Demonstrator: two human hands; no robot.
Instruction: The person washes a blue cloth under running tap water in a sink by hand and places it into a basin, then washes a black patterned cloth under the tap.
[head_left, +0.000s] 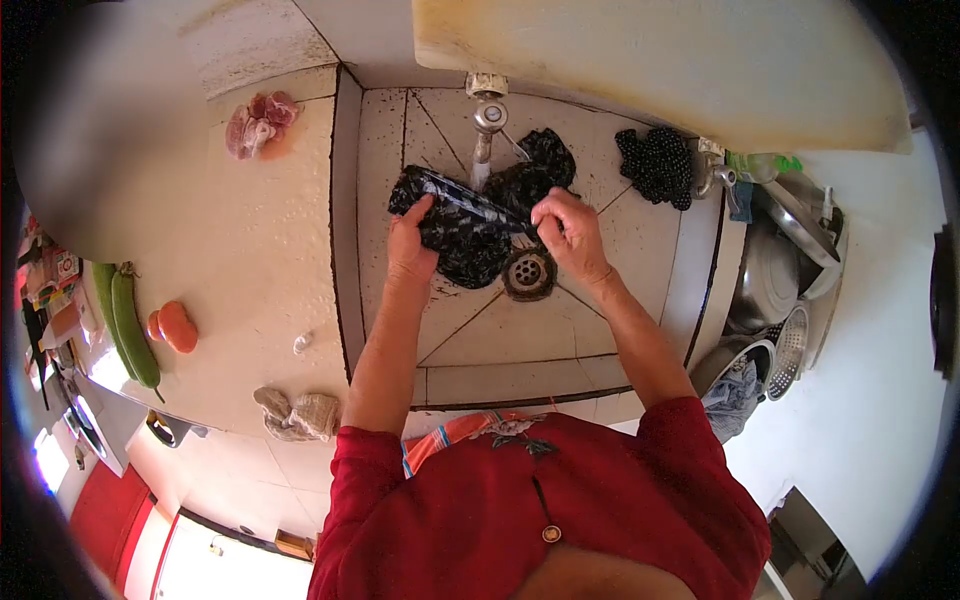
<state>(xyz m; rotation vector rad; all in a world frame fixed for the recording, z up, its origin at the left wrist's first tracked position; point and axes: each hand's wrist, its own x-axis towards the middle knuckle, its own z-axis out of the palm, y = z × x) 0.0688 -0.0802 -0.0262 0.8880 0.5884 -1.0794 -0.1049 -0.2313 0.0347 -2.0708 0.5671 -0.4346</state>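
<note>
A wet-looking black cloth with a pale pattern (470,240) is spread between my two hands in the tiled sink (450,335), below the tap (490,120). My left hand (412,242) grips its left end, the thumb lying on top. My right hand (572,235) is closed in a fist on its right end, and a lighter strip of the cloth is pulled taut between them. More dark cloth bunches up behind, beside the tap spout. The drain (528,272) shows just below the cloth, close to my right hand.
A black dotted cloth (657,165) lies at the sink's right back corner, beside a second tap (712,172). Metal pots (765,280) and a colander (790,350) stand right. On the left counter are raw meat (262,125), green vegetables (125,320), tomatoes (176,327) and a rag (298,413).
</note>
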